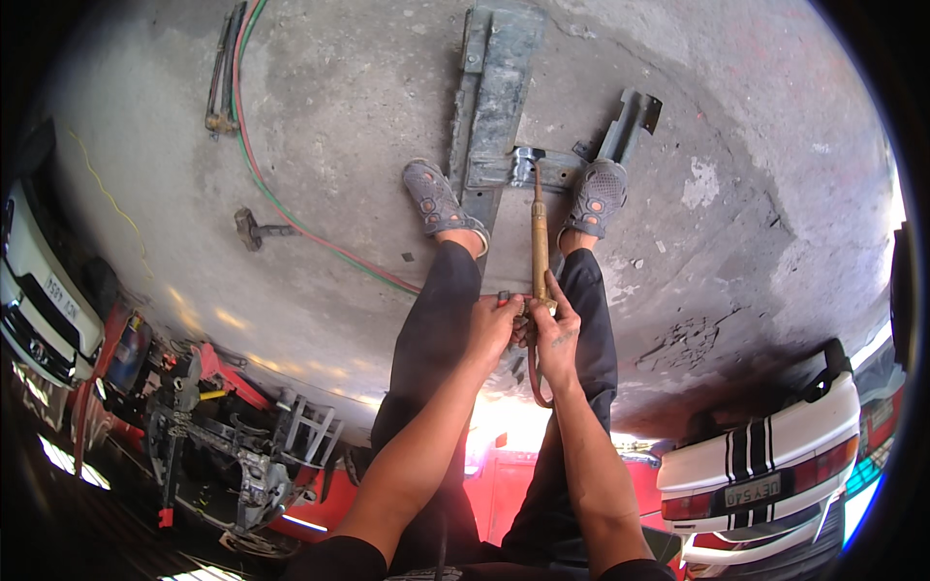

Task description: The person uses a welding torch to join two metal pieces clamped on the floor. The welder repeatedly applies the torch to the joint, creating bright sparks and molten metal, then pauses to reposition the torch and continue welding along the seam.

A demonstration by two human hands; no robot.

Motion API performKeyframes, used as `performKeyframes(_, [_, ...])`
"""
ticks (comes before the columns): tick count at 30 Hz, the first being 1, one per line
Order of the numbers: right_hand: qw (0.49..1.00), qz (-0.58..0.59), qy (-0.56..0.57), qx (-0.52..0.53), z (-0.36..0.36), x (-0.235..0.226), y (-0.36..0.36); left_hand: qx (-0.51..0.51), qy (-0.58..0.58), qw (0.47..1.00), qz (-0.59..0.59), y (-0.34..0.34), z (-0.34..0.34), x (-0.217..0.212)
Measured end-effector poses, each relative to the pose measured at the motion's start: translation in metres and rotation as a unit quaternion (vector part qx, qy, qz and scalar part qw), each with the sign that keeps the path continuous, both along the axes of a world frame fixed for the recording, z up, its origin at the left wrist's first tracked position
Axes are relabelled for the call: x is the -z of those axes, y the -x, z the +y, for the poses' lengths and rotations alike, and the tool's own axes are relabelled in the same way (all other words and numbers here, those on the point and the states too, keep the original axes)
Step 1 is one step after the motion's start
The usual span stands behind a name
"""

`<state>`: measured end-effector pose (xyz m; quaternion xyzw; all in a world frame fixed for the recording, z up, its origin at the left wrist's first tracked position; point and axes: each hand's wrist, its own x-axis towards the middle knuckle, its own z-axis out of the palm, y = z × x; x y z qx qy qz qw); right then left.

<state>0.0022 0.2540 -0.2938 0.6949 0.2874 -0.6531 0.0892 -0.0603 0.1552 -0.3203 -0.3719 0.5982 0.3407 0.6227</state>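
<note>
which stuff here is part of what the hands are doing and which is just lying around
In hand:
- torch, held by left hand and right hand
- torch hose hanging below the hands
- metal bracket between the feet, under the torch tip

Lying about:
- hammer on the concrete
- spare torch at upper left
- parked cars and engine parts

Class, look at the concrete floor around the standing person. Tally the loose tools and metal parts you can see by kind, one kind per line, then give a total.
Brass torch, held by the left hand and right hand: 1
Hammer: 1
Grey metal bracket pieces: 2
Hose pair, red and green: 1
Total: 5
</note>
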Motion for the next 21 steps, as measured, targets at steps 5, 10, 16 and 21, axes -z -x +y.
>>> performKeyframes(5, [1.000, 0.009, 0.000, -0.015, 0.002, -0.001, 0.000, 0.004, 0.009, 1.000, 0.000, 0.000, 0.000, -0.001])
performKeyframes(10, [0.999, 0.002, -0.022, -0.040, -0.006, 0.004, -0.009, 0.043, 0.017, 0.999, 0.001, 0.003, 0.004, -0.004])
performKeyframes(16, [0.999, -0.010, 0.002, -0.046, -0.005, 0.001, -0.009, 0.051, 0.035, 0.998, -0.019, 0.012, 0.013, -0.011])
performKeyframes(21, [0.999, -0.011, -0.006, -0.050, -0.004, -0.002, -0.006, 0.051, 0.029, 0.998, -0.014, 0.011, 0.012, -0.011])
